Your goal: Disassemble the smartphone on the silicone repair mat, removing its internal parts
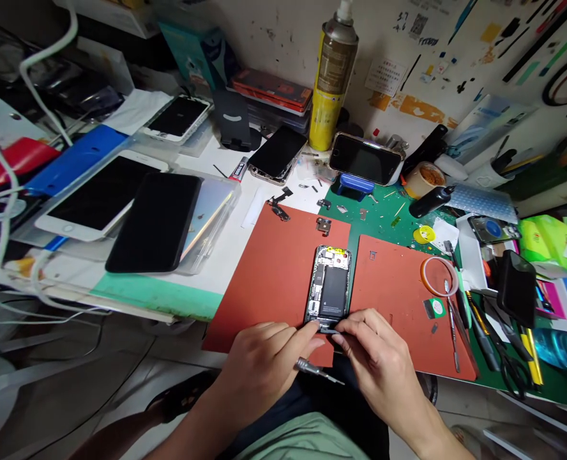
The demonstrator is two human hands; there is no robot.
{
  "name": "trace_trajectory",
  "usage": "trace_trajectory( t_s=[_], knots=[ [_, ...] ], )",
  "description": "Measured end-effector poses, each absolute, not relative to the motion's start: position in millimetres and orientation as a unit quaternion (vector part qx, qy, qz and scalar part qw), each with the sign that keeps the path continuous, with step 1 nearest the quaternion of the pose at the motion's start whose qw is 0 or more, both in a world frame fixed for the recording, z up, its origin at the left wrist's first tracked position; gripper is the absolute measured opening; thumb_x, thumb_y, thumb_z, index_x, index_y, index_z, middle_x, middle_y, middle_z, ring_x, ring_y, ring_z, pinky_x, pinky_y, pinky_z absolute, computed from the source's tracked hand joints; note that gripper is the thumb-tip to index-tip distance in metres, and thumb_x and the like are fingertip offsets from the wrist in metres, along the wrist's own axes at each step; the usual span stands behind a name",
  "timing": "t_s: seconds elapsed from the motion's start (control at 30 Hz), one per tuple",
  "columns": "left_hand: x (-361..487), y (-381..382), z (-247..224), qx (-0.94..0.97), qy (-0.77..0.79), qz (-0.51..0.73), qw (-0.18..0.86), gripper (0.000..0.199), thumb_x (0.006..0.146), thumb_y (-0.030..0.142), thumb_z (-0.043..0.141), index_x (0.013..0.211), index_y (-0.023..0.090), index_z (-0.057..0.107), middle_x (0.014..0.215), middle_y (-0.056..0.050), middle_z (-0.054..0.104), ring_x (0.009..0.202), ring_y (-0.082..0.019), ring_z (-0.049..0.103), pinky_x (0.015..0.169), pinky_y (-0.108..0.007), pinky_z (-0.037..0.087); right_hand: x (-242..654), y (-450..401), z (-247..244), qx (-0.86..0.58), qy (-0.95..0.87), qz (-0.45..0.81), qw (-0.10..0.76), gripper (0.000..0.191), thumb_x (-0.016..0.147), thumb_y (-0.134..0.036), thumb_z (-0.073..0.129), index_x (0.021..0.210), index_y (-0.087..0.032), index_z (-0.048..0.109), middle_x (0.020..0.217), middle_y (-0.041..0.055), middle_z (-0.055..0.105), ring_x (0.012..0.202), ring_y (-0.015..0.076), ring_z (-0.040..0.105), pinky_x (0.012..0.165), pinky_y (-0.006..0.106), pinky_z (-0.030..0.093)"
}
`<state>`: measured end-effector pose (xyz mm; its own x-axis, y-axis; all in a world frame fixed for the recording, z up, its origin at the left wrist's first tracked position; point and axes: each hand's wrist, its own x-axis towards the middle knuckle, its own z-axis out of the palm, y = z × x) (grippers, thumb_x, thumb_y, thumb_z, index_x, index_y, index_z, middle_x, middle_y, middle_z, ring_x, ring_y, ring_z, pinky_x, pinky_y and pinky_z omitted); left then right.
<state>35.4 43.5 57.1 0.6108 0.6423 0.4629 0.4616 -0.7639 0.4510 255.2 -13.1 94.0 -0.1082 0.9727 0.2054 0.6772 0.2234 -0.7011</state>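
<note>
An opened phone (316,291), its black battery (335,287) and circuit parts exposed, lies upright on the red-brown mat (274,268) before me. My left hand (269,358) is closed around a silver screwdriver (307,365), whose thin tip points down to the right. Its index finger touches the phone's bottom edge. At the lower right corner, my right hand (377,348) pinches with thumb and fingers; what is between them is hidden. A small dark strip shows between the two hands. Beyond the phone's top lie a small metal bracket (323,225) and a dark flex part (278,209).
To the right, a second mat (393,281) holds a tape roll (439,276) and tweezers (451,326). Scissors (513,374) lie near the front edge. Several phones, including a black one (154,220), occupy the left. A yellow spray can (331,83) stands behind.
</note>
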Motion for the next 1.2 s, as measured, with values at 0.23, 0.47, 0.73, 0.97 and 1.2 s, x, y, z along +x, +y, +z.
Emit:
trace_trajectory(
  t_s=[0.23,0.47,0.73,0.97,1.2],
  knots=[
    [24,58,71,0.79,0.401,0.332,0.323,0.015,0.105,0.035,0.066,0.099,0.027,0.077,0.088,0.005,0.082,0.072,-0.013,0.078,0.067,-0.019,0.056,289,-36,92,-0.577,-0.701,-0.091,0.409,0.054,0.094,0.005,0.069,0.138,-0.026,0.073,0.097,0.006,0.07,0.083,0.0188,0.068,0.067,0.035,0.06],
    [19,75,60,0.701,0.516,0.304,0.386,0.042,0.096,0.063,0.07,0.084,0.025,0.081,0.082,0.0,0.083,0.066,-0.018,0.075,0.057,-0.021,0.056,317,-46,101,-0.55,-0.722,-0.216,0.362,0.044,0.1,-0.004,0.065,0.141,-0.018,0.073,0.09,0.0063,0.073,0.078,0.0203,0.072,0.061,0.035,0.061],
    [20,82,56,0.671,0.522,0.31,0.426,0.044,0.092,0.063,0.072,0.083,0.021,0.081,0.072,-0.002,0.077,0.057,-0.015,0.064,0.055,-0.023,0.051,324,-57,111,-0.548,-0.743,-0.248,0.295,0.042,0.099,-0.005,0.063,0.134,-0.023,0.077,0.108,0.0079,0.079,0.093,0.0218,0.075,0.075,0.036,0.067],
    [18,86,57,0.694,0.49,0.303,0.431,0.038,0.095,0.055,0.072,0.087,0.019,0.082,0.073,-0.002,0.074,0.058,-0.014,0.061,0.054,-0.022,0.046,317,-57,126,-0.539,-0.742,-0.239,0.319,0.042,0.099,-0.002,0.062,0.138,-0.013,0.074,0.105,0.0107,0.082,0.093,0.0219,0.076,0.075,0.035,0.068],
    [40,69,84,0.691,0.475,0.339,0.425,0.031,0.089,0.051,0.077,0.083,0.02,0.082,0.05,0.006,0.05,0.046,-0.009,0.042,0.047,-0.019,0.036,316,-60,122,-0.537,-0.739,-0.212,0.347,0.044,0.099,-0.004,0.063,0.138,-0.023,0.075,0.105,0.0068,0.082,0.092,0.0212,0.078,0.074,0.035,0.069]
  ],
)
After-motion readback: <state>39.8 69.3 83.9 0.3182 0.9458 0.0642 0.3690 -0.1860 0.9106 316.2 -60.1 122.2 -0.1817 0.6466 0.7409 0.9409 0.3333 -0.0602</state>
